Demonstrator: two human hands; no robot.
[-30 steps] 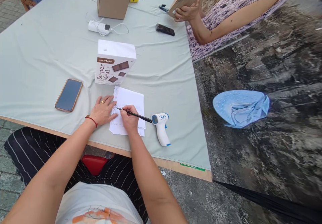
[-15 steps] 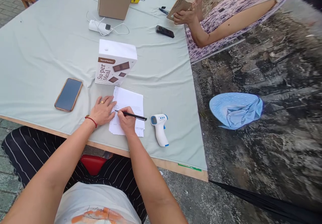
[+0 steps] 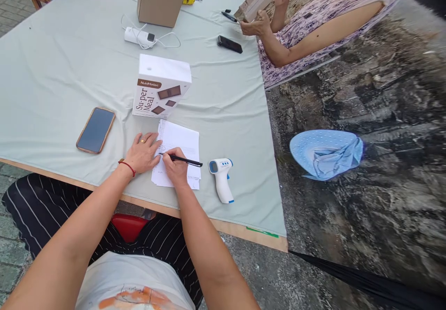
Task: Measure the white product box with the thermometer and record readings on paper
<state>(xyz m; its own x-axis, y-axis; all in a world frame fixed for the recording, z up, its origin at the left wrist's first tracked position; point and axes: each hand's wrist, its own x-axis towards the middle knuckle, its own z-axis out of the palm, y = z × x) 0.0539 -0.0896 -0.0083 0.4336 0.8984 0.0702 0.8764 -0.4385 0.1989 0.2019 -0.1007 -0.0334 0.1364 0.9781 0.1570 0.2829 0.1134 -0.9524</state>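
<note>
- Right hand (image 3: 176, 167): fingers clamped on a black pen (image 3: 181, 159), tip on the paper sheets (image 3: 181, 143) (near the worktop's (image 3: 52, 78) front edge).
- Left hand (image 3: 141, 153): fingers spread flat, pinning the sheets' left edge.
- White thermometer (image 3: 221, 178) lies just beside.

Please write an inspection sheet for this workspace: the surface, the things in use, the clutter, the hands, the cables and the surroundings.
Surface: table under a pale grey-green cloth, wrinkled; wooden edge shows at the near side.
Things in use: paper sheets and black pen, tip on the paper.
Clutter: white Su-per Meal box, phone face up, thermometer gun, cardboard box, dark phone.
Hands: left hand flat, pressing the paper's left edge; right hand gripping the pen.
Cables: white power strip with loose white cord.
Surroundings: another person's hand holds a carton; blue hat on stone ground.
</note>
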